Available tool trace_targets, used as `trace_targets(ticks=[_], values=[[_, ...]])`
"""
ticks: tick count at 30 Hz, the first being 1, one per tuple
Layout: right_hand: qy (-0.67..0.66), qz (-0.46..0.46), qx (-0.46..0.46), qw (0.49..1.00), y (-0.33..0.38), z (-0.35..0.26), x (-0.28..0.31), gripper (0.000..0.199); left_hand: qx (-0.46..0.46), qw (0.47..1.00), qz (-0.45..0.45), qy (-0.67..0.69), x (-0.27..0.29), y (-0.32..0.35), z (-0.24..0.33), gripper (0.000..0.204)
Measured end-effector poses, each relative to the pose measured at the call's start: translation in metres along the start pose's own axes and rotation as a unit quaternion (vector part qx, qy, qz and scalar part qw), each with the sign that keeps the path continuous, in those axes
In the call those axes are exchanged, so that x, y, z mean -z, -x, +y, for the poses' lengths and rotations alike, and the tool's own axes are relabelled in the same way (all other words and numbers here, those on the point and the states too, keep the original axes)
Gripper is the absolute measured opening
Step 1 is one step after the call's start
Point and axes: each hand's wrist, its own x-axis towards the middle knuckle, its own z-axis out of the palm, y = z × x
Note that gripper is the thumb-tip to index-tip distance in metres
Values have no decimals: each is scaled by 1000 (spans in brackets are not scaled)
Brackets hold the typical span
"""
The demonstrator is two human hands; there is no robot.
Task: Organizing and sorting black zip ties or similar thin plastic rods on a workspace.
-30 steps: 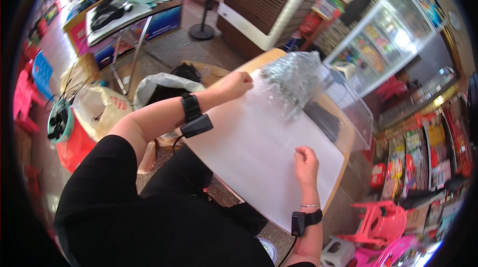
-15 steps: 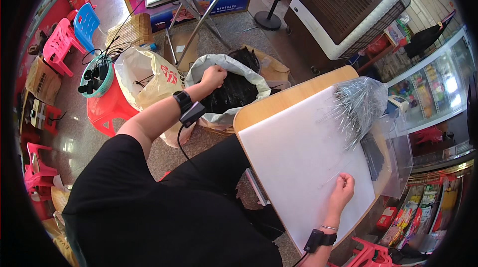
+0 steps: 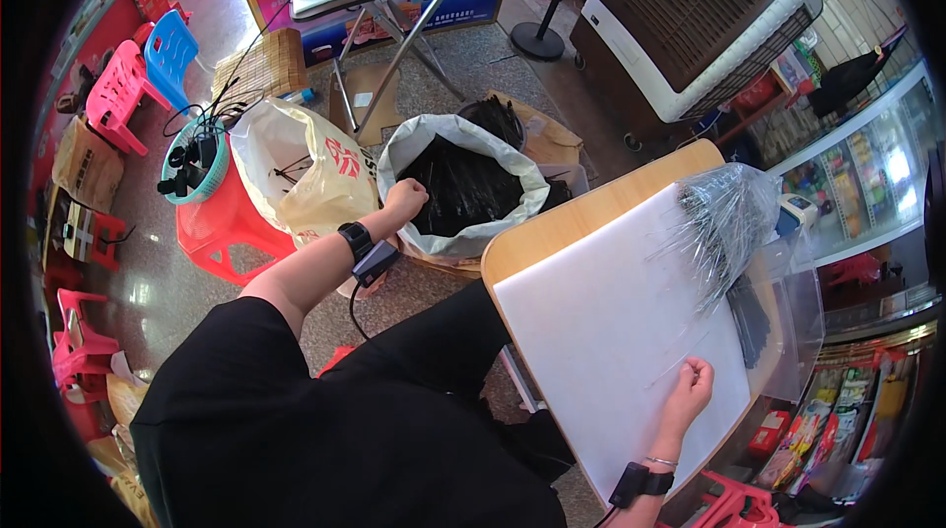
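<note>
Over the counter (image 3: 591,213) and its white sheet (image 3: 611,321), steady the right hand (image 3: 696,376), curled beside a thin strand (image 3: 666,373); cannot tell if gripped. Guide the left hand (image 3: 406,199), curled, hold unclear, clear of the sack (image 3: 537,195) containing black strips (image 3: 461,183).

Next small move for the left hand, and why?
Probably ease the left hand slightly right, over the black strips: it's at the left rim of the sack, with the strips just beyond. Whether it holds anything is unclear. The right hand could stay over the board.
</note>
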Motion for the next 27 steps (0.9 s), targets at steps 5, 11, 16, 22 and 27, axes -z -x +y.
trace_targets(ticks=[5,11,16,22,27], values=[[0,5,9,1000,0,2,-1,8,11,1000,-22,10,7,18,-7,10],[-3,1,28,1000,0,2,0,8,-74,996,53,-13,32,44,-16,14],[-36,-5,17,999,2,7,3,9,-303,898,295,-123,106,69,18,26],[-60,-29,29,997,2,5,3,10,1,892,261,-368,176,80,13,41],[-67,-42,37,996,1,10,6,11,-137,864,36,-482,163,60,-65,22]])
